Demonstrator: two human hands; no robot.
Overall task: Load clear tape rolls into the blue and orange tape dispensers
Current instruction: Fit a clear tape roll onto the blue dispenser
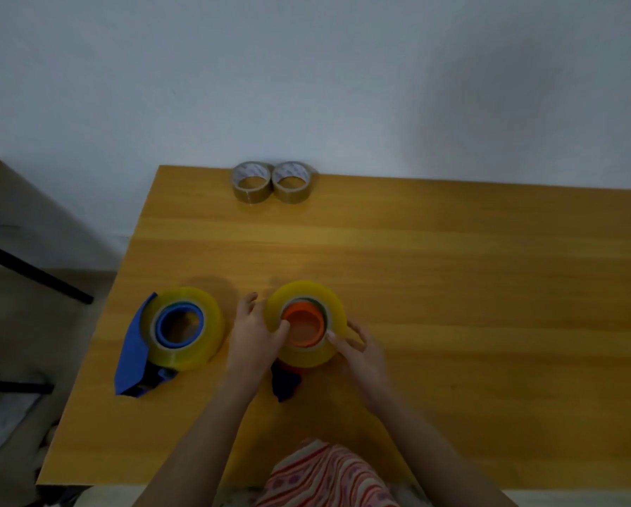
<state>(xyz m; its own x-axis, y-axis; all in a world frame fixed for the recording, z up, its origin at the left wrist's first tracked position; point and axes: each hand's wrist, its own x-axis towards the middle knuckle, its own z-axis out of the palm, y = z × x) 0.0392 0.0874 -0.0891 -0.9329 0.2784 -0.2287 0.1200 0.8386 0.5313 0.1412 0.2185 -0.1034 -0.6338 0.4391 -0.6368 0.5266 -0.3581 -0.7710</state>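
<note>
A yellowish clear tape roll sits around the orange hub of the orange dispenser near the table's front middle. My left hand grips the roll's left side, thumb on the hub's rim. My right hand holds the roll's right lower side with its fingertips. The dispenser's dark lower end pokes out below the roll; the rest is hidden. To the left, the blue dispenser lies flat with another clear tape roll seated around its blue hub.
Two brown tape rolls stand side by side at the far edge of the wooden table. A wall is right behind it. Another table with a black leg stands at the left.
</note>
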